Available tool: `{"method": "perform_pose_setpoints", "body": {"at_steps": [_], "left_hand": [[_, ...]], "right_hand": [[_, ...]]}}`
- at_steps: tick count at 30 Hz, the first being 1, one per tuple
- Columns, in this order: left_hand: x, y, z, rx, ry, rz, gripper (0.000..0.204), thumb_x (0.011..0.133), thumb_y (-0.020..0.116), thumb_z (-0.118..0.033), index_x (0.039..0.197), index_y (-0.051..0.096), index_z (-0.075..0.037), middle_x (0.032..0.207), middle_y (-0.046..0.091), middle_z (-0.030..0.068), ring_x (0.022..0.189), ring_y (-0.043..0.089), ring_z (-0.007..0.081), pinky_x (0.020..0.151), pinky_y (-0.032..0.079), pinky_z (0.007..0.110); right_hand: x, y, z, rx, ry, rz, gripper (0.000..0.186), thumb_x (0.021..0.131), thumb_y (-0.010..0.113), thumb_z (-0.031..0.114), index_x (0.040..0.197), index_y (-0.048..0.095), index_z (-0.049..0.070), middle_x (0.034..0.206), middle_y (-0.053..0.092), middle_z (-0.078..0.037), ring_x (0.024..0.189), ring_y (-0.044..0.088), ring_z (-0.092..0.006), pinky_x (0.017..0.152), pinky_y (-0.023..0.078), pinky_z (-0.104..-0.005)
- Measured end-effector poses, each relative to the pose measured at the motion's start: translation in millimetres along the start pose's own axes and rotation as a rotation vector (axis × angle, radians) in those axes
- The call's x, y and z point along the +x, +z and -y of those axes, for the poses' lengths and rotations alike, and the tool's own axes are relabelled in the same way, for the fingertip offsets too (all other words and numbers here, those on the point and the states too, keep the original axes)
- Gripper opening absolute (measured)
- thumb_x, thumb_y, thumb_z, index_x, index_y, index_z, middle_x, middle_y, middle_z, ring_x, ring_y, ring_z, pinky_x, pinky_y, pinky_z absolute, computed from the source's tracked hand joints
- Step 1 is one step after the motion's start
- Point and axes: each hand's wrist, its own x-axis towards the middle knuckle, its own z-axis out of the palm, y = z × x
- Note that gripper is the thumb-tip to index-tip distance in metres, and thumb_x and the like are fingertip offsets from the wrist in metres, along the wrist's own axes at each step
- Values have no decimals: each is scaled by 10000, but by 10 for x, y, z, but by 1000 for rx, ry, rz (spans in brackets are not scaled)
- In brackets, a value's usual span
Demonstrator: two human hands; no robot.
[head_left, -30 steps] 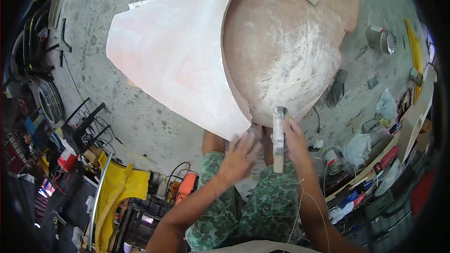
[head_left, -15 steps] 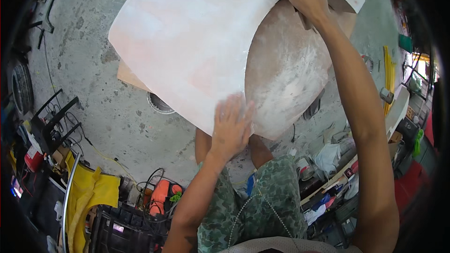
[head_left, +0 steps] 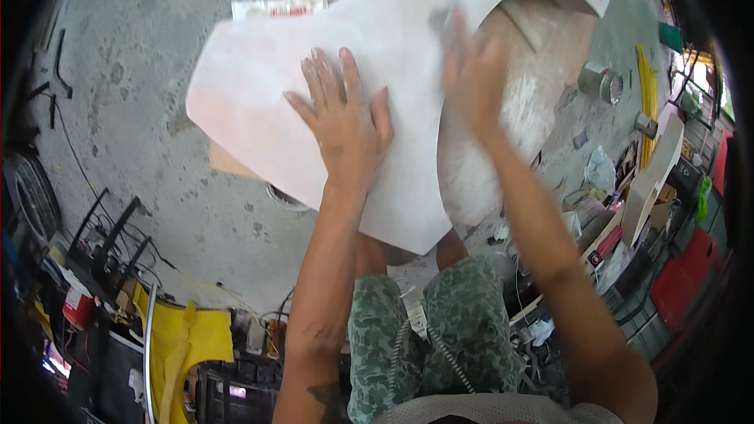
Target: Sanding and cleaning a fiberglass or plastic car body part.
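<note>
Lower left: red cylinder (head_left: 77, 308), then yellow sheet (head_left: 188, 338) beside a metal tube (head_left: 149, 353). Pale pinkish-white panel (head_left: 408, 118) fills upper centre, curved cutout on its right side. Left hand (head_left: 342, 126) flat on panel, left of frame centre, fingers spread wide, holding nothing. Right hand (head_left: 477, 71), upper centre, at cutout edge, motion-blurred; grey patch at fingertips, can't tell if gripping anything. Right of that, stick (head_left: 520, 27) on dusty surface (head_left: 526, 118) seen through cutout. Upper right: metal can (head_left: 601, 84), yellow strip (head_left: 646, 94).

Left grip (head_left: 341, 119) palm-down, splayed
</note>
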Motion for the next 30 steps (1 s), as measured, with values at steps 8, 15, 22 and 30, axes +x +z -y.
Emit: {"method": "perform_pose_setpoints", "body": {"at_steps": [8, 15, 22, 30], "left_hand": [[600, 307, -103, 167, -18, -106, 550, 1010, 462, -350, 1492, 449, -83, 1545, 383, 234, 1473, 287, 397, 1169, 110, 658], [587, 335, -93, 193, -22, -113, 527, 986, 479, -301, 1442, 482, -37, 1507, 396, 280, 1464, 287, 421, 1167, 116, 655], [587, 295, -200, 214, -14, -83, 551, 975, 463, -278, 1453, 445, -3, 1532, 335, 299, 1476, 243, 426, 1172, 93, 656], [618, 361, -229, 207, -23, -57, 571, 972, 442, -286, 1462, 415, 5, 1548, 301, 292, 1474, 215, 436, 1164, 75, 666]], "right_hand": [[-250, -29, 195, -76, -103, -103, 475, 860, 593, 66, 1333, 622, 105, 945, 575, -200, 821, 546, -348, 732, 460, -472], [-418, 45, 304, 124, 130, -76, 560, 872, 569, -2, 1423, 533, 88, 994, 555, -266, 830, 524, -411, 746, 439, -505], [-1055, -663, 289, 1017, 1210, 206, 268, 1014, 519, 195, 1142, 643, -5, 804, 583, -150, 758, 561, -219, 687, 460, -354], [445, -264, -245, 1280, 1341, 237, 328, 996, 569, 270, 1056, 678, -34, 920, 673, -87, 818, 600, -164, 766, 478, -341]]}}
